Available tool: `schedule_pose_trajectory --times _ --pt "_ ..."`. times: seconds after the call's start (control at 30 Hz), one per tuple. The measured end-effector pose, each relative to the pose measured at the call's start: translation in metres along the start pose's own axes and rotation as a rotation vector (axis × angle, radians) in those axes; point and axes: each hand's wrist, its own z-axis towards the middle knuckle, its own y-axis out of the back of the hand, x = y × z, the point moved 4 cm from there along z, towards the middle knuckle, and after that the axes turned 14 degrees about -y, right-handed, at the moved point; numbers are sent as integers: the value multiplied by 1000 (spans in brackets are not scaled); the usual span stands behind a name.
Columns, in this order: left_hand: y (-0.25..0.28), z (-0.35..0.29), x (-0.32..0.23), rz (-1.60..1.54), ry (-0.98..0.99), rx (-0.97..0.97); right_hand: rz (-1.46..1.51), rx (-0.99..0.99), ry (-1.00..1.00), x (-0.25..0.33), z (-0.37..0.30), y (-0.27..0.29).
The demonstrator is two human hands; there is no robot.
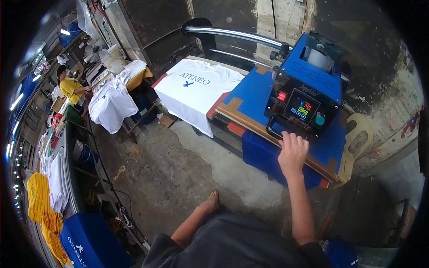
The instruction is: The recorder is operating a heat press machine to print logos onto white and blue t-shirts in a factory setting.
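My right hand [293,154] is closed on the black handle [272,128] at the front of a blue and black heat press [308,71]. The press head, with its lit display, stands over a blue pad [250,96] edged with brown tape. Left of it, a white T-shirt [192,85] with dark blue lettering and a blue bird print lies spread on another platen, its lower part hanging over the front edge. My left hand [208,207] is low in front of my body, and its fingers cannot be made out. A sandalled foot [214,196] shows just beyond it.
Curved metal rails [237,35] run behind the platens. Another white shirt [111,102] drapes over a table at the left, near a person in yellow [71,89]. Folded yellow shirts [40,196] and a blue printed cloth [94,241] lie along the left side.
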Motion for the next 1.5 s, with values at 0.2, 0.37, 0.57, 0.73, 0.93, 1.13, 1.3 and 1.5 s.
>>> schedule_pose_trajectory --times 0.2,0.37,0.57,0.73,0.93,1.13,1.3,1.5 --pt "-11 -7 -21 -123 -15 121 -43 11 -24 -34 -13 20" --pt "-26 -13 -42 -153 -76 173 179 -7 -103 -36 -10 28" --pt "-34 -36 -30 -324 -65 89 503 -63 -480 -30 -2 28" --pt "-60 -83 26 -355 114 -4 336 -16 -639 -10 6 20" --pt "-37 -108 88 -480 217 -110 93 -86 -736 -37 4 12" --pt "-38 -161 201 -500 407 -182 135 -180 -860 -30 6 13" --pt "-17 -208 276 -523 515 -284 253 -634 -526 22 28 -7" --pt "49 -196 311 -550 588 -292 479 -271 -518 132 101 -107"
